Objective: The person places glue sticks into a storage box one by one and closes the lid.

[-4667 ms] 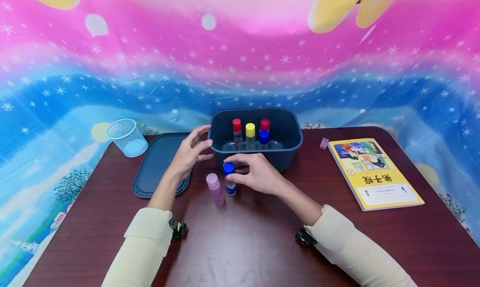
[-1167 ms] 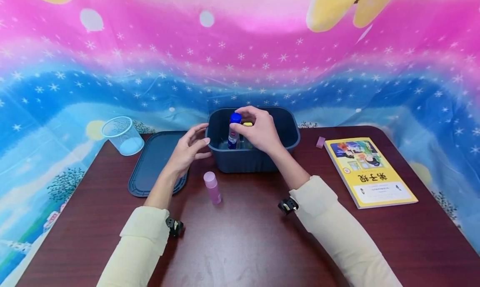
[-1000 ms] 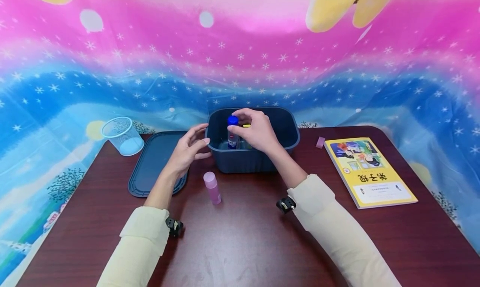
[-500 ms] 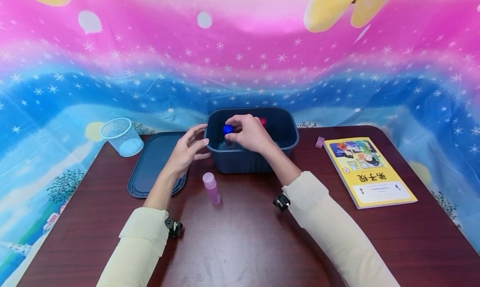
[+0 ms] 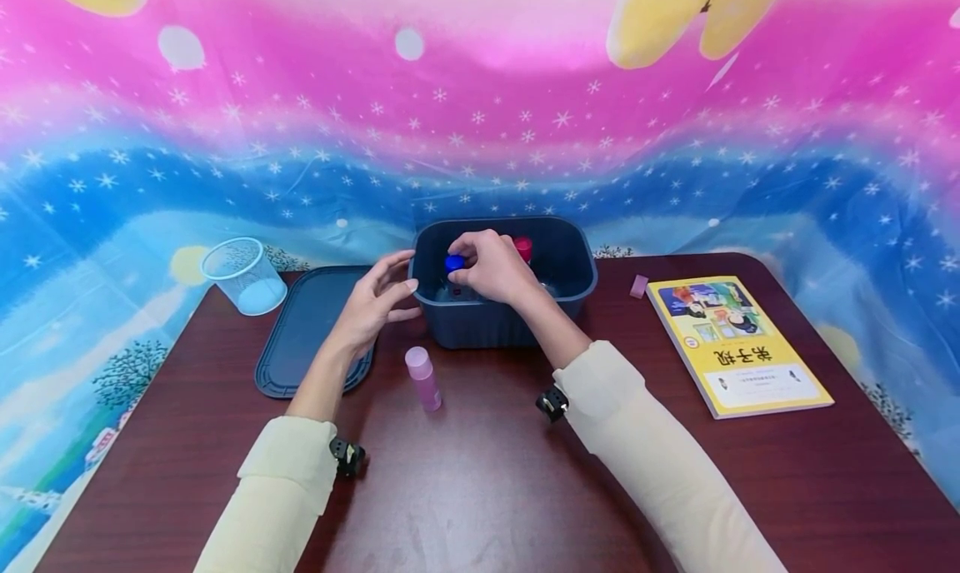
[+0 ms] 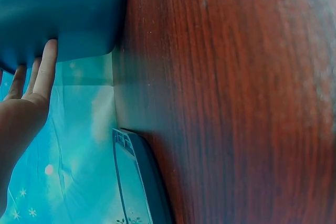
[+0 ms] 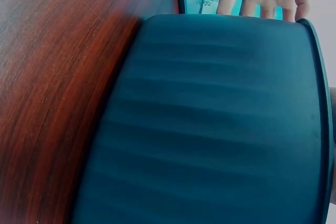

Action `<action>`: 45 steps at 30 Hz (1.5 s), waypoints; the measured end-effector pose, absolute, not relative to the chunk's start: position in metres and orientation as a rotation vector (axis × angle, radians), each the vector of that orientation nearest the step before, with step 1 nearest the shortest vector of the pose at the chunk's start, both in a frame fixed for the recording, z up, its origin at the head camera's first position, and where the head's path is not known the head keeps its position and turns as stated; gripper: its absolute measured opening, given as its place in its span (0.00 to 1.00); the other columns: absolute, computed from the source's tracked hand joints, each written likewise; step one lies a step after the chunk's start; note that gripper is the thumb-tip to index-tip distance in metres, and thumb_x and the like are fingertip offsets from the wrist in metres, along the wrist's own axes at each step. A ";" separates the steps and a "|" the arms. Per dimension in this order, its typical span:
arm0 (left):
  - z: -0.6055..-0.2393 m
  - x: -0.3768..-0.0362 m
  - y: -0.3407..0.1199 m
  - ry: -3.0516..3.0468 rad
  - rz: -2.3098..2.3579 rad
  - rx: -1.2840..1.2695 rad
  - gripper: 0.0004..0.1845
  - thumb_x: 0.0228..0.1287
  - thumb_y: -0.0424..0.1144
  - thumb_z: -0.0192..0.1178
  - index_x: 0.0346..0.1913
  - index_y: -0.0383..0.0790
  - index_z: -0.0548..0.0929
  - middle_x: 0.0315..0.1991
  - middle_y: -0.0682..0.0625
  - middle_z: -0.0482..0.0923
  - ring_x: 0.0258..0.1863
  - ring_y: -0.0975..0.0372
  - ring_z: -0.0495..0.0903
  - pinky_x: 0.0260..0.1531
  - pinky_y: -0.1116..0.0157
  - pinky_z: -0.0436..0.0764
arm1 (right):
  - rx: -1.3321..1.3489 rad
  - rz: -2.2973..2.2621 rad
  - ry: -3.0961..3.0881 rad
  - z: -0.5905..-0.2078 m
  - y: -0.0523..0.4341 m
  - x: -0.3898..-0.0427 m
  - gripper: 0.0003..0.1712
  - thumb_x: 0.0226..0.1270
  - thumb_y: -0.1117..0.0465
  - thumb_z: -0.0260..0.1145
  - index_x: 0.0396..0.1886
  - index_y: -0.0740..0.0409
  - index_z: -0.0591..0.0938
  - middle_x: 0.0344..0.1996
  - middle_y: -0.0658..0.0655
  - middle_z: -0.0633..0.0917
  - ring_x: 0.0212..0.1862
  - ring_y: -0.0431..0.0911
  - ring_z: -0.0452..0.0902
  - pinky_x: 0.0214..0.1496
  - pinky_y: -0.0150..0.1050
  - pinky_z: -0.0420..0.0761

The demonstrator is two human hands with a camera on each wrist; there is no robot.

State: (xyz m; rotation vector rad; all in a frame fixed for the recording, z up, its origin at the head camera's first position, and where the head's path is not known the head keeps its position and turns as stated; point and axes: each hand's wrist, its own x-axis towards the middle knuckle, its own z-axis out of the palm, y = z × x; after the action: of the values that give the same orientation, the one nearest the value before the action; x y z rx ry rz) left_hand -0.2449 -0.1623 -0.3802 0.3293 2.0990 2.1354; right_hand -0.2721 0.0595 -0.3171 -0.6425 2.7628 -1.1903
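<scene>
The yellow book [image 5: 738,344] on the counter [image 5: 487,490] bears printed characters — too small to read. The right hand [image 5: 491,266] pinches the blue-capped bottle [image 5: 453,265] low inside the dark bin [image 5: 495,327], its label hidden. The left hand [image 5: 371,302], fingers relaxed, rests against the bin's side. A pink bottle [image 5: 423,378] stands nearby — no label visible.

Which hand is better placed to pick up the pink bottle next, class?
Probably the left hand: it rests open against the bin, close to the pink bottle. The right hand is inside the bin, gripping the blue-capped bottle.
</scene>
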 end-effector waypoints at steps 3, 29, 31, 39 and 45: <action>-0.381 -0.245 -0.162 2.094 2.139 0.328 0.31 0.77 0.37 0.55 0.78 0.40 0.61 0.74 0.39 0.62 0.70 0.45 0.67 0.54 0.41 0.79 | -0.615 -1.185 2.761 -0.318 0.059 -0.272 0.20 0.67 0.63 0.72 0.58 0.62 0.83 0.51 0.58 0.85 0.55 0.50 0.80 0.59 0.45 0.81; -0.381 -0.245 -0.163 2.126 2.112 0.330 0.31 0.77 0.39 0.56 0.78 0.42 0.61 0.76 0.41 0.60 0.71 0.46 0.65 0.54 0.42 0.79 | -0.598 -1.283 2.728 -0.308 0.064 -0.265 0.20 0.70 0.62 0.70 0.60 0.61 0.83 0.55 0.61 0.85 0.57 0.49 0.82 0.61 0.44 0.80; -0.381 -0.245 -0.163 2.125 2.111 0.328 0.31 0.77 0.39 0.56 0.78 0.42 0.62 0.75 0.41 0.61 0.71 0.46 0.66 0.54 0.42 0.79 | -0.596 -1.294 2.730 -0.306 0.065 -0.264 0.20 0.70 0.62 0.70 0.60 0.61 0.83 0.55 0.61 0.85 0.57 0.49 0.82 0.60 0.44 0.81; -0.382 -0.245 -0.162 2.119 2.118 0.317 0.30 0.77 0.38 0.56 0.78 0.42 0.63 0.74 0.41 0.63 0.70 0.47 0.68 0.54 0.43 0.80 | -0.675 -1.375 2.738 -0.299 0.071 -0.255 0.19 0.70 0.60 0.70 0.58 0.59 0.84 0.53 0.58 0.86 0.55 0.46 0.82 0.59 0.43 0.81; -0.382 -0.245 -0.162 2.117 2.125 0.316 0.30 0.76 0.40 0.57 0.77 0.45 0.64 0.73 0.42 0.64 0.69 0.48 0.69 0.53 0.44 0.81 | -0.753 -1.417 2.700 -0.293 0.075 -0.242 0.20 0.69 0.59 0.71 0.58 0.60 0.84 0.53 0.58 0.86 0.56 0.46 0.82 0.59 0.43 0.81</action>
State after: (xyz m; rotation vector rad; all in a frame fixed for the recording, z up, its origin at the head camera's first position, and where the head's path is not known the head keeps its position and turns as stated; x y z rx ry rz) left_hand -0.2450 -0.1622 -0.3817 0.3163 2.1172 2.1248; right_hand -0.2423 0.0747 -0.2928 -0.7528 2.7002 -1.4169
